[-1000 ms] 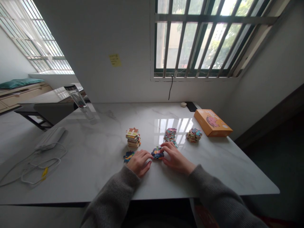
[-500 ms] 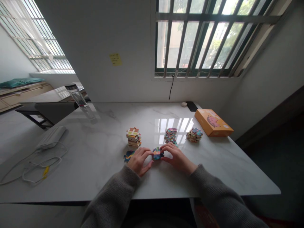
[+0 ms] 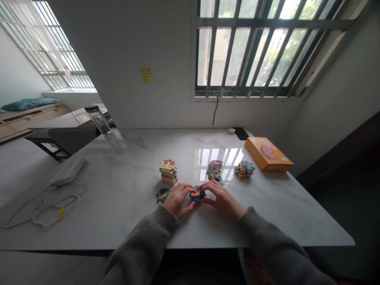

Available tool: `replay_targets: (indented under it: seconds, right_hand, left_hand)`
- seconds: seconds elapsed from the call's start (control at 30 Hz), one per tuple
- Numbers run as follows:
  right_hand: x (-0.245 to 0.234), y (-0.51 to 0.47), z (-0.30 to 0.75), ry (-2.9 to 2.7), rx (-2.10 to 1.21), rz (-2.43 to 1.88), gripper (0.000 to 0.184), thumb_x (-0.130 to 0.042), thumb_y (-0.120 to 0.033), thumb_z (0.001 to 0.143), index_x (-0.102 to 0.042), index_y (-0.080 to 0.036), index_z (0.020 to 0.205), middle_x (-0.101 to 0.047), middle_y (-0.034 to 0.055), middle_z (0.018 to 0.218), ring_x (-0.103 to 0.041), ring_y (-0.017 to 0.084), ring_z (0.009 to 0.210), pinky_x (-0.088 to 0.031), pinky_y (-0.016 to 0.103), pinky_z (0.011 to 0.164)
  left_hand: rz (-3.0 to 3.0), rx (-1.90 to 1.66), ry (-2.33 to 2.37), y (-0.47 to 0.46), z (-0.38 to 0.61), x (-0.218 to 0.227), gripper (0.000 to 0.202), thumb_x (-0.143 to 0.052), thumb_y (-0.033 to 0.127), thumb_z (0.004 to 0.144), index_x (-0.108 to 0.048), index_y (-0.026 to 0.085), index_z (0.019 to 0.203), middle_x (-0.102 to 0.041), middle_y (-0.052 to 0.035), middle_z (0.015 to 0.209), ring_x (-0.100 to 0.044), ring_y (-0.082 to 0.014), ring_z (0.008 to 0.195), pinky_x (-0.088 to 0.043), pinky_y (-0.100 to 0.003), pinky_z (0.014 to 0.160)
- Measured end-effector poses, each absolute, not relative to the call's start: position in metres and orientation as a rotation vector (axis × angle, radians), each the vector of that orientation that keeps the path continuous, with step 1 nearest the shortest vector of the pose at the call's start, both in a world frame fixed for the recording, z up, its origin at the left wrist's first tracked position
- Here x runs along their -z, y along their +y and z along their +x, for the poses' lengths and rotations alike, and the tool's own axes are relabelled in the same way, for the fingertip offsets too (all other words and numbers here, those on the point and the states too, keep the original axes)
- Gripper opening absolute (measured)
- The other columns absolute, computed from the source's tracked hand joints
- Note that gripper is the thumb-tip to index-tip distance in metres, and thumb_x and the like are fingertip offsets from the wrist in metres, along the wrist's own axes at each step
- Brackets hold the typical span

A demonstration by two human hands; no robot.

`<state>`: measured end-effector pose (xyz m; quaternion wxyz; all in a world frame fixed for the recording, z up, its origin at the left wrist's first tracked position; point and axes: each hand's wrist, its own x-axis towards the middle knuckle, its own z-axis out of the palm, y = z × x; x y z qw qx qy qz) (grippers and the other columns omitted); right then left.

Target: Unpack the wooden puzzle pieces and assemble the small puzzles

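Observation:
Between my hands, low over the table front, are dark blue jigsaw puzzle pieces (image 3: 197, 194) with orange and green patches; how many lie together I cannot tell. My left hand (image 3: 178, 199) grips their left side between thumb and fingers. On the right side, my right hand (image 3: 219, 197) has its thumb and fingertips closed on the same pieces. Another dark blue puzzle piece (image 3: 162, 195) lies flat beside my left hand, partly hidden by it. Behind the hands stand a left stack (image 3: 168, 172), a middle stack (image 3: 215, 171) and a right stack (image 3: 244, 169) of puzzle pieces.
An orange box (image 3: 268, 154) lies at the right, with a black phone (image 3: 241, 133) and a small white case (image 3: 231, 131) behind it. A glass bottle (image 3: 101, 122) stands at the back left. A white device (image 3: 67, 172) with a cable (image 3: 56, 206) lies on the left.
My left hand has moved right and closed on the left side of the puzzle pieces. My right hand stays on their right side. The whole view has shifted slightly.

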<state>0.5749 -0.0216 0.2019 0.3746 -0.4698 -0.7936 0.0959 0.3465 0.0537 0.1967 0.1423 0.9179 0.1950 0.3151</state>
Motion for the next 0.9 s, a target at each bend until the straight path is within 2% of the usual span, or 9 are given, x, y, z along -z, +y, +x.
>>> replay_targets:
  seconds: [0.17, 0.3, 0.43, 0.63, 0.9]
  right_hand:
    - [-0.204, -0.023, 0.575, -2.053, -0.244, -1.212, 0.021, -0.071, -0.029, 0.089, -0.063, -0.024, 0.108, -0.071, 0.0081, 0.110, -0.063, 0.024, 0.102, -0.052, 0.043, 0.091]
    - [-0.210, -0.024, 0.578, -2.021, -0.196, -1.214, 0.019, -0.069, -0.029, 0.091, -0.063, -0.024, 0.109, -0.069, 0.0080, 0.109, -0.061, 0.024, 0.103, -0.053, 0.042, 0.091]
    - [-0.218, -0.025, 0.607, -1.875, 0.063, -1.313, 0.018, -0.067, -0.031, 0.092, -0.066, -0.025, 0.109, -0.068, 0.0083, 0.111, -0.060, 0.025, 0.105, -0.050, 0.043, 0.091]
    - [-0.219, -0.035, 0.694, -1.541, 0.494, -1.683, 0.019, -0.064, -0.039, 0.093, -0.071, -0.023, 0.101, -0.069, 0.0095, 0.108, -0.060, 0.029, 0.102, -0.043, 0.047, 0.092]
    - [-0.203, -0.037, 0.743, -1.429, 0.578, -1.941, 0.027, -0.057, -0.044, 0.093, -0.070, -0.021, 0.099, -0.071, 0.0089, 0.100, -0.058, 0.029, 0.097, -0.039, 0.041, 0.084]
  left_hand:
    - [2.629, -0.922, 0.625, 0.052, 0.346, -0.196, 0.038, -0.066, 0.015, 0.071, -0.055, 0.021, 0.106, -0.066, -0.0081, 0.107, -0.062, -0.0268, 0.100, -0.050, -0.042, 0.088]
    - [2.643, -0.951, 0.677, 0.053, 0.345, -0.197, 0.038, -0.064, 0.014, 0.070, -0.054, 0.021, 0.106, -0.063, -0.0087, 0.106, -0.062, -0.0264, 0.099, -0.051, -0.041, 0.087]
    - [2.660, -0.981, 0.678, 0.054, 0.343, -0.193, 0.034, -0.064, 0.014, 0.071, -0.056, 0.020, 0.103, -0.061, -0.0089, 0.106, -0.060, -0.0256, 0.097, -0.050, -0.041, 0.087]
    - [2.664, -0.993, 0.658, 0.056, 0.342, -0.183, 0.026, -0.064, 0.013, 0.072, -0.061, 0.022, 0.096, -0.060, -0.0081, 0.108, -0.058, -0.0258, 0.099, -0.049, -0.040, 0.086]
    - [2.651, -0.990, 0.651, 0.055, 0.342, -0.182, 0.022, -0.062, 0.013, 0.074, -0.061, 0.021, 0.094, -0.059, -0.0084, 0.110, -0.057, -0.0259, 0.100, -0.050, -0.041, 0.086]
